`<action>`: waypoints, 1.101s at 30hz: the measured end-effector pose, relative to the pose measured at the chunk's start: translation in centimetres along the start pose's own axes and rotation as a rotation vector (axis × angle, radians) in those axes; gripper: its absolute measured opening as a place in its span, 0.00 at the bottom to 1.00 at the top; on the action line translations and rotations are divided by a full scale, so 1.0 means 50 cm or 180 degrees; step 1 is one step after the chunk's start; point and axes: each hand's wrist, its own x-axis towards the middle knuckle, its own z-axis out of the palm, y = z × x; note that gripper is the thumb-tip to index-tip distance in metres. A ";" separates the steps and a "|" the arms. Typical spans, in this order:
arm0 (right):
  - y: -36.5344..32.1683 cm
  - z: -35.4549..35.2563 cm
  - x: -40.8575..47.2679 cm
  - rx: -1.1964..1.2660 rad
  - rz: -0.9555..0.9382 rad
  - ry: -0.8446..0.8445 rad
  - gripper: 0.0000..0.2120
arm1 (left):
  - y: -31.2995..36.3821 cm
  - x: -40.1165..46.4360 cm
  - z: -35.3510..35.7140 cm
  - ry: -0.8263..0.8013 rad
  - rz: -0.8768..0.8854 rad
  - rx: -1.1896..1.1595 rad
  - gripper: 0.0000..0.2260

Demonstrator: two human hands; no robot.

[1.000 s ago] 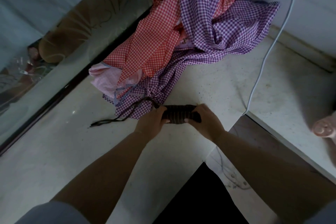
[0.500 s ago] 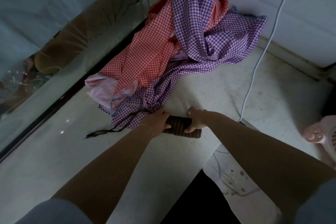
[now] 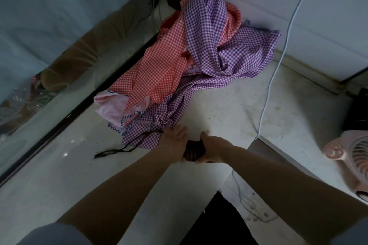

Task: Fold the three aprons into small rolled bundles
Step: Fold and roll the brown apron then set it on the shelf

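Observation:
A small dark striped rolled bundle (image 3: 194,152) lies on the pale counter (image 3: 229,109) between my hands. My left hand (image 3: 174,143) lies flat over its left end with the fingers stretched forward. My right hand (image 3: 210,150) grips its right end, thumb on the far side and fingers curled under the near edge. Most of the bundle is hidden by the hands. A dark tie string (image 3: 119,150) trails left from it. Behind lies a heap of a purple gingham apron (image 3: 219,61), a red gingham apron (image 3: 165,69) and pink cloth (image 3: 111,105).
A white cable (image 3: 278,55) runs down the wall and over the counter's inner corner. A pink fan (image 3: 350,151) stands at the right edge, with a black object (image 3: 358,113) behind it. A glass pane with a dark frame (image 3: 79,109) borders the counter on the left.
My hands have closed in on the bundle, so less of it shows between them. My left hand has gone from gripping its end to lying flat over it.

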 end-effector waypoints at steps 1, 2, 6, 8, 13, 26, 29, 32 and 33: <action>-0.003 -0.016 -0.004 0.0011 -0.0080 -0.0042 0.38 | -0.005 0.002 -0.001 -0.0078 0.0242 -0.0277 0.44; -0.007 -0.030 -0.011 0.0037 -0.0159 -0.0054 0.37 | -0.008 0.003 -0.005 -0.0188 0.0238 -0.0816 0.48; -0.021 -0.120 -0.034 0.0165 -0.0420 -0.0034 0.31 | -0.021 -0.002 -0.076 -0.0433 0.0124 -0.2124 0.39; -0.032 -0.172 -0.045 0.0290 -0.0470 0.0074 0.26 | -0.035 -0.016 -0.113 -0.0270 0.0138 -0.2522 0.24; -0.078 -0.296 -0.072 0.2405 -0.0762 0.0982 0.14 | -0.065 -0.049 -0.238 0.0045 -0.0213 -0.4140 0.15; -0.209 -0.306 -0.112 0.2735 -0.1283 -0.0081 0.09 | -0.175 -0.122 -0.373 0.1678 -0.1175 -0.8378 0.29; -0.225 -0.332 -0.121 0.2167 -0.1514 0.0325 0.08 | -0.188 -0.149 -0.367 0.1437 -0.0973 -0.8840 0.22; -0.241 -0.351 -0.129 0.1408 -0.1641 0.0795 0.07 | -0.199 -0.158 -0.360 0.1245 -0.0836 -0.8989 0.18; -0.242 -0.357 -0.130 0.1412 -0.1643 0.0819 0.08 | -0.200 -0.163 -0.363 0.1221 -0.0731 -0.9025 0.18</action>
